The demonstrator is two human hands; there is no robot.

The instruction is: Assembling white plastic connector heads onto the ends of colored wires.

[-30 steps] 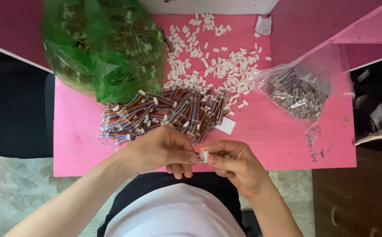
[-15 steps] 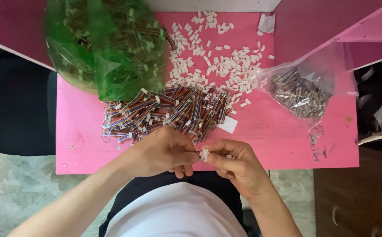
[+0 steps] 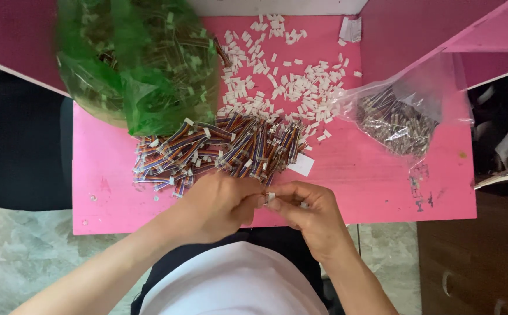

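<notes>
Left hand: the left hand point(image 3: 219, 204) sits at the near edge of the counter point(image 3: 108, 181), curled, with its fingertips pinched toward the small white connector; what else lies inside the curl I cannot tell.
Right hand: the right hand point(image 3: 312, 213) meets the left, its fingers closed on the small white connector point(image 3: 270, 197), which it holds between the two hands just above the near edge.
Thing in hand: the connector is tiny and partly covered by fingers; whether a wire already sits in it is too small to tell.
Wire pile: a heap of short multicoloured wire pieces with white ends point(image 3: 219, 151) lies just beyond the hands, in the middle of the counter.
White pieces: many loose white plastic housings point(image 3: 283, 81) are scattered across the far middle, touching the wire pile at its far edge.
Green bag: a large green plastic bag point(image 3: 137, 70), stuffed with what look like similar parts, stands at the far left, overlapping the wire pile's left corner.
Clear bag: a clear bag of small dark and metallic parts point(image 3: 396, 119) lies at the right, well apart from the hands.
How far along: judging by the large stocks of wires and housings lying loose, most of the work looks left; which heap holds finished pieces I cannot tell.
</notes>
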